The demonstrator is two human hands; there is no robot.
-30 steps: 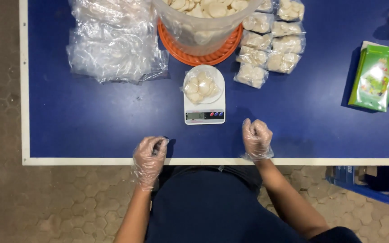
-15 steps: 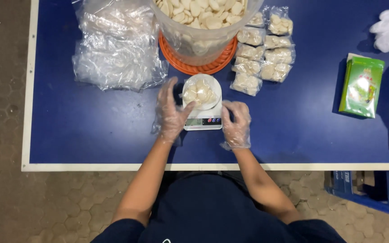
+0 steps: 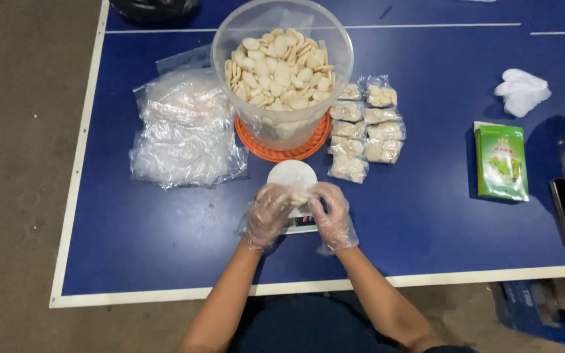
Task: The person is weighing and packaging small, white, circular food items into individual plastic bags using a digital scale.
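- Hands meet over the small white kitchen scale [image 3: 293, 196] near the table's near edge: left hand [image 3: 267, 216] and right hand [image 3: 332, 216], both in thin clear gloves.
- Fingers curl narrow around a small bag of pale chips [image 3: 299, 197], held between both hands just above the scale.
- Big clear tub of chips [image 3: 282, 68] sits just beyond on an orange tray [image 3: 281, 151].
- Filled little bags [image 3: 364, 131] are stacked right of it, and empty plastic bags [image 3: 181, 131] lie to the left.

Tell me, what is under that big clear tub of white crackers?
The clear tub stands on a round orange tray, whose ribbed rim shows around the tub's base. The tray's middle is hidden by the tub.
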